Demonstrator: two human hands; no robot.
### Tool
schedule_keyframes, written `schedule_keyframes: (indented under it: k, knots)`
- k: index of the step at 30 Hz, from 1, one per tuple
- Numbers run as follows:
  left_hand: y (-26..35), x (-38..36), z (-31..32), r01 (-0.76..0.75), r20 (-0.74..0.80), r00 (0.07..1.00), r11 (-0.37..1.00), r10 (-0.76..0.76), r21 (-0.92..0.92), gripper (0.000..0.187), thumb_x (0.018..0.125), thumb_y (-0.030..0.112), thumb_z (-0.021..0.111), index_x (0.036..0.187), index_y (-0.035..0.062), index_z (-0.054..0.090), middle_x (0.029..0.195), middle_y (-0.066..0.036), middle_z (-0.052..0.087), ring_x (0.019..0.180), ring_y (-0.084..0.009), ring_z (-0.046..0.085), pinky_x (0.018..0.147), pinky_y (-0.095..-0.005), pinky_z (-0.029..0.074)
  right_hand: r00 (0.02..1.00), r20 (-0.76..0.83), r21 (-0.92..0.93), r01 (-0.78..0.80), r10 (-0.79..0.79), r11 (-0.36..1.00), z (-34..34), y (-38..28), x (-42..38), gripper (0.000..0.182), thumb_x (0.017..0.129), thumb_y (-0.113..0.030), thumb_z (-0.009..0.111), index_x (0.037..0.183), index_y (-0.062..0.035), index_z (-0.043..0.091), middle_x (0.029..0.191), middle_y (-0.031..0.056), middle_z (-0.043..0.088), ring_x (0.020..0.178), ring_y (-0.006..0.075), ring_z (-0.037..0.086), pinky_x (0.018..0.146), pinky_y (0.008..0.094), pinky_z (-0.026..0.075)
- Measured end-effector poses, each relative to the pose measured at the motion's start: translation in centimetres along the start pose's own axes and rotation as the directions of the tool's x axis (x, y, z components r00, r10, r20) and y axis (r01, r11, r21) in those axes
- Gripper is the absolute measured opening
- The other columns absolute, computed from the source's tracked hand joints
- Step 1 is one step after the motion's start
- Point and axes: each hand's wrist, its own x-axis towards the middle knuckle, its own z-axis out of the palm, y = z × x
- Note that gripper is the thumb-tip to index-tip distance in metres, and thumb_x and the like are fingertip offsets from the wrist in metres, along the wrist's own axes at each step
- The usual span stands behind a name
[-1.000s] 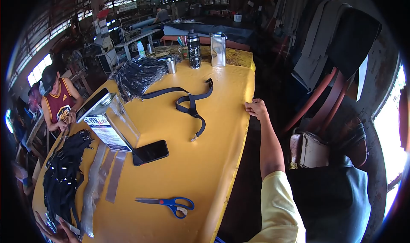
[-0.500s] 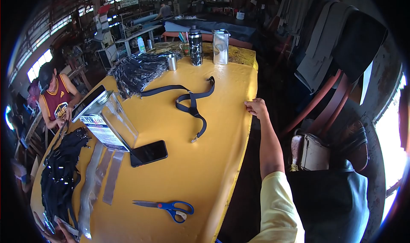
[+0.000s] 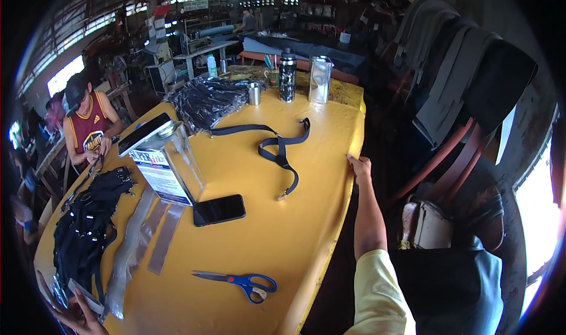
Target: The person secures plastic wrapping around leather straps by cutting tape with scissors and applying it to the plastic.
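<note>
My right hand [image 3: 361, 166] is closed at the right edge of the yellow sheet [image 3: 318, 176] that covers the table, thumb on top and fingers curled at the rim. At the bottom left corner my left hand [image 3: 79, 316] shows only in part, fingers spread, beside the lower end of a bundle of black straps [image 3: 82, 229] with metal fittings. A pale strip [image 3: 86, 296] lies by its fingertips. Mid-table lies a black elastic suspender strap [image 3: 274, 152] with a metal clip. Scissors with blue handles [image 3: 250, 282] rest near the front.
A metal can [image 3: 168, 170] with a phone on top stands left of another phone [image 3: 219, 210]. Clear strips [image 3: 165, 238] lie nearby. Plastic-wrapped black straps [image 3: 206, 102], a steel cup [image 3: 254, 93], a bottle [image 3: 287, 76] and a tin [image 3: 320, 78] stand behind. A co-worker [image 3: 91, 123] handles straps at left.
The view has shifted, so the table's contents appear farther right and mostly lower. My right hand stays at the sheet's edge, slightly nearer. The left hand stays at the lower left.
</note>
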Motion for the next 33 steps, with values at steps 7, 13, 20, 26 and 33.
schedule_keyframes:
  k: [7,13,20,26,33]
  knots:
    - [-0.6,0.8,-2.4,-0.063,-0.143,0.988,0.998,0.061,-0.008,0.066,0.095,-0.002,0.060,0.155,0.0054,0.033,0.159,-0.014,0.040,0.064,-0.0040,0.044,0.060,-0.0152,0.039,0.965,-0.106,0.571,-0.137,0.238,0.809,-1.3,-1.9,-3.4,0.008,0.096,-0.010,0.064,0.090,-0.0052,0.063,0.072,0.0016,0.061,0.050,0.0103,0.053,0.042,0.0229,0.039]
    - [0.3,-1.1,-3.8,-0.065,-0.145,0.989,0.975,0.035,-0.212,0.105,0.078,-0.007,0.074,0.160,0.0082,0.010,0.155,-0.027,0.038,0.083,-0.0152,0.067,0.060,-0.0199,0.053,0.860,-0.174,0.346,0.510,-0.480,0.787,1.3,-8.6,-3.8,0.007,0.095,-0.011,0.064,0.097,-0.0042,0.066,0.087,0.0017,0.063,0.080,0.0116,0.059,0.073,0.0289,0.050]
    - [1.8,-0.4,-5.8,-0.317,0.044,0.937,0.900,0.345,-0.300,0.120,0.079,-0.012,0.075,0.159,0.0140,-0.011,0.156,-0.042,0.013,0.138,-0.0410,0.044,0.072,-0.0255,0.060,0.344,0.559,0.657,0.371,-0.754,0.657,4.3,-34.4,-39.8,0.016,0.095,-0.005,0.064,0.111,-0.0054,0.064,0.094,-0.0012,0.063,0.081,0.0081,0.058,0.077,0.0234,0.048]
    - [2.2,-1.0,-6.2,-0.378,0.063,0.904,0.861,0.422,-0.341,0.123,0.078,-0.013,0.077,0.160,0.0188,-0.010,0.155,-0.043,0.013,0.099,-0.0302,0.071,0.069,-0.0272,0.060,-0.274,0.611,0.787,0.110,-0.743,0.607,4.5,-38.9,-56.3,0.037,0.087,-0.003,0.077,0.122,-0.0029,0.064,0.108,0.0066,0.072,0.105,0.0146,0.068,0.093,0.0312,0.053]
    - [3.1,-0.8,-6.7,-0.395,0.024,0.897,0.826,0.441,-0.403,0.117,0.080,-0.011,0.076,0.160,0.0186,-0.004,0.155,-0.042,0.015,0.109,-0.0348,0.068,0.072,-0.0287,0.062,-0.450,0.601,0.791,0.221,-0.660,0.570,3.3,-40.8,-59.7,0.047,0.086,-0.006,0.078,0.130,-0.0027,0.060,0.111,0.0091,0.074,0.101,0.0150,0.070,0.090,0.0320,0.054]
